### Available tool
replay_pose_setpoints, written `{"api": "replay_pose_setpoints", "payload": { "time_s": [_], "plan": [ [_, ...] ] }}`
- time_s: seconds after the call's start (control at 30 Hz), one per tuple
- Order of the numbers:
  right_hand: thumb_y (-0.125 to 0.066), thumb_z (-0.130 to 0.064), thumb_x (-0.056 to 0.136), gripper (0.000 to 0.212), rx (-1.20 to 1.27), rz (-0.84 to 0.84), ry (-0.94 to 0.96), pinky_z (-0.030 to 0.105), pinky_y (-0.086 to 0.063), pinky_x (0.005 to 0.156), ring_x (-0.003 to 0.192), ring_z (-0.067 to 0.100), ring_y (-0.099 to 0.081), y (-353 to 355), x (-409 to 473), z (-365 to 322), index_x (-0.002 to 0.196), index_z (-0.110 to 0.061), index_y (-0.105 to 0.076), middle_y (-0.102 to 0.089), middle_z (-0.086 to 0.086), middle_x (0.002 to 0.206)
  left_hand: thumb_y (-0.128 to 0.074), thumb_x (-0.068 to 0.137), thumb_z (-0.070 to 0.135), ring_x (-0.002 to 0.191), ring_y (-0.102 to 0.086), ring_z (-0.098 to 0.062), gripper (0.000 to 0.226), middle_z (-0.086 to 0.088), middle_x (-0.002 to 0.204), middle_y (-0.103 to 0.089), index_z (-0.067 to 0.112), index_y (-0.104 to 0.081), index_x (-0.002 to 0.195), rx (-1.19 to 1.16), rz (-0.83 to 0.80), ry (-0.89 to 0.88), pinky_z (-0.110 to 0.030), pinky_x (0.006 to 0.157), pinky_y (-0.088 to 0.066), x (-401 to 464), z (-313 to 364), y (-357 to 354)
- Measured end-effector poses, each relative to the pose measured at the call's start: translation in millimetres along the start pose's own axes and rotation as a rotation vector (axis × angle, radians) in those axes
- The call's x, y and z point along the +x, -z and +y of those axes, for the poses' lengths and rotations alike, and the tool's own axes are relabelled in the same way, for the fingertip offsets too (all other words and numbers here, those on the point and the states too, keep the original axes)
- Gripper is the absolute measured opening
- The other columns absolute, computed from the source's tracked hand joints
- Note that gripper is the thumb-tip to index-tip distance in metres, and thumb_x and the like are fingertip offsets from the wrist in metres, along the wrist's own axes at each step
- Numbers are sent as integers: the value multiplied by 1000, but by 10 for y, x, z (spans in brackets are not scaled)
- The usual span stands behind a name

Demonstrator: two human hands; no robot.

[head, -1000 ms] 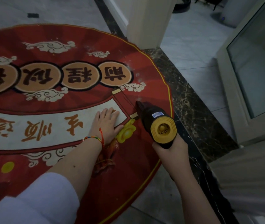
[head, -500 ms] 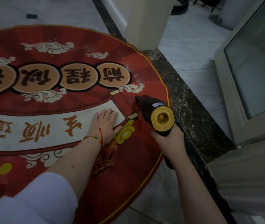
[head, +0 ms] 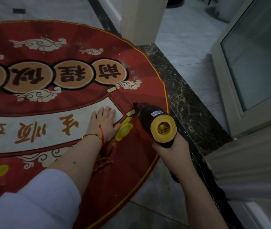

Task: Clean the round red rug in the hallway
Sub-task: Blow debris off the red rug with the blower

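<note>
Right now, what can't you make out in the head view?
- Round red rug: left part cut off by the frame edge.
- Handheld vacuum: nozzle tip too dark to tell if it touches the rug; blue label too small to read.
- Right hand: fingers hidden behind the vacuum's grip.
- Left hand: lies flat; pressure not visible.

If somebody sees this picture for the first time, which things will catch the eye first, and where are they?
The eye goes first to the round red rug with its large characters and white clouds, which fills the left of the view on the pale floor. Next comes the black handheld vacuum with a yellow rear end, gripped by the right hand near the rug's right edge. The left hand presses flat on the rug's white banner.
</note>
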State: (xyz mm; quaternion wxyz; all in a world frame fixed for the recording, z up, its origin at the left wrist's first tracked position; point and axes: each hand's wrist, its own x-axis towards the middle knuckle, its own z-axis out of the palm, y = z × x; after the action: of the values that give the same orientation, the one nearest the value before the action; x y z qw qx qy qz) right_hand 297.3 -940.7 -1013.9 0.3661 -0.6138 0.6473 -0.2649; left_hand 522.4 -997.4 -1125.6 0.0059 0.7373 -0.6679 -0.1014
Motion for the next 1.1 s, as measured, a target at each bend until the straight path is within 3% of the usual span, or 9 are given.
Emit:
{"api": "replay_pose_setpoints", "payload": {
  "time_s": [0.2, 0.33, 0.47, 0.7, 0.87, 1.1],
  "plan": [
    [-76, -11, 68, 31, 37, 11, -36, 16, -41, 61, 79, 0, -60, 47, -298, 97, 94, -23, -62, -65, -11, 84, -32, 95, 54, 145, -9, -27, 63, -6, 157, -13, 21, -19, 148, -8, 0, -2, -45, 117, -11, 5, -7, 7],
    [-76, -9, 67, 36, 26, 23, 11, 7, -40, 60, 75, -7, -59, -42, -271, 115, 92, -28, -60, -64, -16, 81, -32, 96, 53, 144, -10, -28, 63, -6, 157, -14, 21, -19, 148, -4, 9, -3, -45, 116, -12, -2, 1, -7],
    [-76, -12, 68, 31, 19, 30, 40, 12, -41, 63, 79, -1, -61, -106, -143, 102, 95, -22, -62, -65, -14, 84, -33, 96, 53, 144, -11, -27, 62, -5, 156, -16, 21, -20, 147, 0, 23, -5, -45, 115, -13, -1, -2, -16],
    [-76, -10, 67, 32, -26, -17, 76, 4, -38, 58, 78, -6, -58, -72, -160, 99, 90, -26, -59, -62, -16, 81, -34, 95, 54, 143, -12, -27, 63, -6, 156, -17, 21, -21, 147, -5, 27, -11, -45, 115, -14, 5, -17, -18],
    [-73, -14, 70, 32, -26, -28, 85, 18, -42, 63, 80, 4, -59, -133, -17, -7, 92, -31, -57, -61, -18, 81, -34, 96, 52, 144, -10, -28, 63, -6, 157, -14, 20, -18, 149, -19, 5, -7, -45, 116, -10, -7, -7, 9],
    [-73, -16, 70, 28, 8, 1, 38, 25, -46, 65, 80, 8, -61, -146, 28, -30, 93, -26, -60, -64, -12, 83, -36, 95, 53, 144, -11, -27, 64, -6, 156, -15, 20, -20, 148, -27, 9, -12, -45, 116, -11, -4, -17, 15]
  ]
}}
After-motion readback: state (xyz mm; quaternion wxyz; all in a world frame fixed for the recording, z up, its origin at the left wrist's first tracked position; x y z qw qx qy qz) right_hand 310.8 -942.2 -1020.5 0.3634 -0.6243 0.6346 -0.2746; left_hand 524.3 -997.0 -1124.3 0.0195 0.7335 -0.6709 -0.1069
